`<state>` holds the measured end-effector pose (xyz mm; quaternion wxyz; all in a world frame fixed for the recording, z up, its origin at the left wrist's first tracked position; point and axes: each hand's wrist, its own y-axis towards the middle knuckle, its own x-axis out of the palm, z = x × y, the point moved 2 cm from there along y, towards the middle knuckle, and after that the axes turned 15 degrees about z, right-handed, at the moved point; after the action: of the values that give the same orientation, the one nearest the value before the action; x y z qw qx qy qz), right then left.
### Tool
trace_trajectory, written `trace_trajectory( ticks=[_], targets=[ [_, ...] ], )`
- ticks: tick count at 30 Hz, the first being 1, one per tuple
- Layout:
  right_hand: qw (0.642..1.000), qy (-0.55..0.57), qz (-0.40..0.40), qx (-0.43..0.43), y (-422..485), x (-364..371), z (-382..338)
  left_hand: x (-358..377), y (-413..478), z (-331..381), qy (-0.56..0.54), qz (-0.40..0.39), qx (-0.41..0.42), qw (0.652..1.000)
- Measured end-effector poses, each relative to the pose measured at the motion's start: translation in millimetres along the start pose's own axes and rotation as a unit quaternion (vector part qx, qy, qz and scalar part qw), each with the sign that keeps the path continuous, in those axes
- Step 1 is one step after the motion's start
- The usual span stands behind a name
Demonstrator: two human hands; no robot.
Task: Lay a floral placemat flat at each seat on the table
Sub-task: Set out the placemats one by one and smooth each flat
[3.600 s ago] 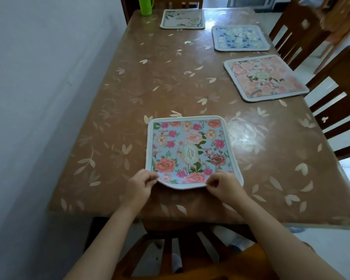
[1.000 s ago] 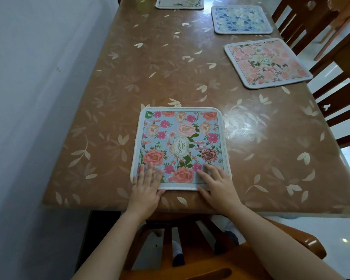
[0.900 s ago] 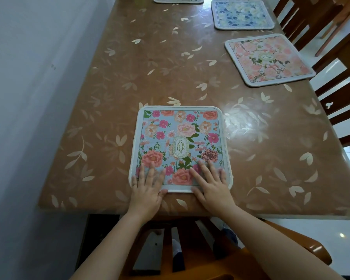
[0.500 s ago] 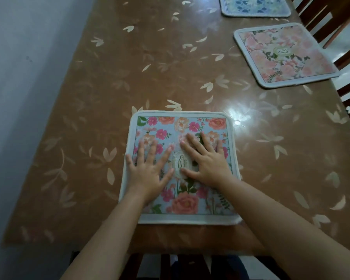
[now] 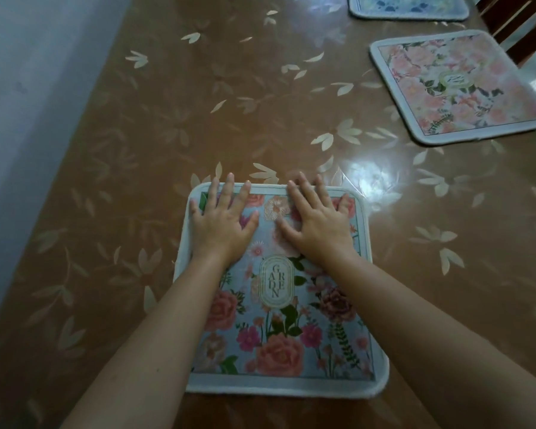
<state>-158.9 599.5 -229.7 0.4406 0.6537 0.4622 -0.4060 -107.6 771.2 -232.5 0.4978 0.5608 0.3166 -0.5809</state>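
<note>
Palms down, fingers spread, left hand [image 5: 222, 226] and right hand [image 5: 317, 227] press the square blue floral fabric placemat [image 5: 279, 320] flat at the near edge of the glossy brown leaf-patterned table [image 5: 198, 119]. A square pink floral placemat [image 5: 458, 88] and a blue-and-white floral placemat [image 5: 406, 6] already lie beyond; other seats are unseen.

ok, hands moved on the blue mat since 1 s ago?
Yes: left hand and right hand slid forward across the blue mat, from its near edge to its far edge.
</note>
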Motion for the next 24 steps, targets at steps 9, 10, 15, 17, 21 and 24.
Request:
trace_trajectory(
  ticks=[9, 10, 15, 17, 21, 24],
  targets=[
    [0.994, -0.042, 0.002, 0.099, -36.0, -14.0, 6.9, -9.7, -29.4, -3.7, -0.016, 0.014, -0.078, 0.997],
    [0.995, -0.040, -0.001, 0.094, -44.1, -17.1, 7.0, -10.6, -35.8, -3.3, -0.013, 0.014, -0.067, 0.998],
    [0.996, -0.027, -0.015, 0.082, -84.1, -29.5, 3.0, -15.0, -66.4, 0.7, -0.007, -0.009, -0.033, 0.999],
    [0.997, -0.020, -0.016, 0.078, -100.6, -33.0, 0.9, -17.9, -81.5, 3.2, -0.011, -0.010, -0.025, 1.000],
    [0.996, -0.022, -0.020, 0.083, -131.8, -37.7, -4.1, -25.8, -114.7, 9.2, -0.009, -0.016, -0.014, 1.000],
    [0.994, -0.037, -0.024, 0.099, -153.9, -39.1, -12.5, -29.8, -134.5, 13.8, -0.010, -0.026, -0.014, 1.000]
  ],
)
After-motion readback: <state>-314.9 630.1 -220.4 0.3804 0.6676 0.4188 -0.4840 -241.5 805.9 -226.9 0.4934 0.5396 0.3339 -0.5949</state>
